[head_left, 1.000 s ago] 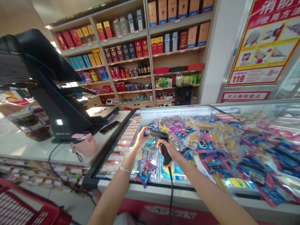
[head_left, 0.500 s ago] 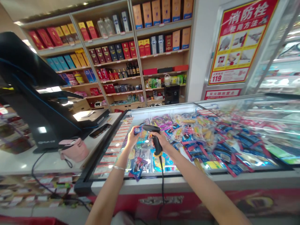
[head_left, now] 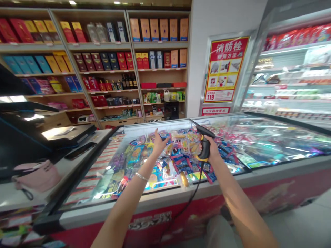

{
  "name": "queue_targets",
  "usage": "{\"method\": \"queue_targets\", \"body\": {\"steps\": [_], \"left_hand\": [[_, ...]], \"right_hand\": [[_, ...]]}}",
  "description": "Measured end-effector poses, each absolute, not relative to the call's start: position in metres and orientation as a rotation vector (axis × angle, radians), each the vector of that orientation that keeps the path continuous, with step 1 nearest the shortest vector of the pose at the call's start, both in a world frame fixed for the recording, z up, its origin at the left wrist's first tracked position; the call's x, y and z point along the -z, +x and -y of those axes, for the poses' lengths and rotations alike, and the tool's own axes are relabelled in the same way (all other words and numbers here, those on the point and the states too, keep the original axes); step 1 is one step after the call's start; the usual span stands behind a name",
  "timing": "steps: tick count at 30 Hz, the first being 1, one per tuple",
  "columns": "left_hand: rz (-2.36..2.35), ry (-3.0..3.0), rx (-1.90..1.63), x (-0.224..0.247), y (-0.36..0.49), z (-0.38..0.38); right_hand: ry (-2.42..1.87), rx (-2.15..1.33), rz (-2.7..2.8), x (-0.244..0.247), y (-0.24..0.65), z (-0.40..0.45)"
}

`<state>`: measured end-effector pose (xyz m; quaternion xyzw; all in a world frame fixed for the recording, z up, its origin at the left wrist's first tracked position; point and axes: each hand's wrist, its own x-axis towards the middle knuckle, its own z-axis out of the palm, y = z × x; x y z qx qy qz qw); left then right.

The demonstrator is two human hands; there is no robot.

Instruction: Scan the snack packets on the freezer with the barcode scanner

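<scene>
The left hand (head_left: pixel 159 144) is spreading its fingers (head_left: pixel 156 135) wide over snack packets (head_left: pixel 181 162) in a glass freezer (head_left: pixel 144 208). The right hand (head_left: pixel 210 151) is clenching a black barcode scanner (head_left: pixel 205 146) at one o'clock. A red sign (head_left: pixel 224 69) is showing 119.

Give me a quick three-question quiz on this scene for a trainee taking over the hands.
1. Which hand grips the barcode scanner above the chest freezer?
2. True or false: the scanner's black cable runs down over the freezer's front edge.
3. What number is printed at the bottom of the red-and-yellow poster? A) 119 B) 110 C) 120

Key: 1. The right hand. 2. True. 3. A.
</scene>
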<state>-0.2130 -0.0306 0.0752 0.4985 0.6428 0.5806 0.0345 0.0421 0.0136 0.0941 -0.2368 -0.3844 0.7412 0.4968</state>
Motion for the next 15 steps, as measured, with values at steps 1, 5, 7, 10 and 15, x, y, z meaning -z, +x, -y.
{"method": "queue_targets", "body": {"steps": [1, 5, 7, 10, 15], "left_hand": [[-2.006, 1.585, -1.715, -0.069, -0.202, 0.025], [-2.186, 1.688, -1.321, -0.046, -0.178, 0.02], [-2.338, 1.649, -1.265, -0.039, -0.176, 0.022], [-2.425, 1.616, -1.228, -0.037, -0.18, 0.022], [-2.304, 1.605, -1.047, -0.038, -0.191, 0.014]], "right_hand": [[-0.554, -1.754, 0.892, -0.086, 0.056, -0.017], [-0.556, -1.72, 0.777, -0.053, 0.09, -0.022], [-0.613, -1.759, 0.741, -0.04, 0.097, -0.023], [-0.685, -1.8, 0.718, -0.031, 0.099, -0.025], [-0.808, -1.794, 0.787, -0.029, 0.096, -0.029]]}}
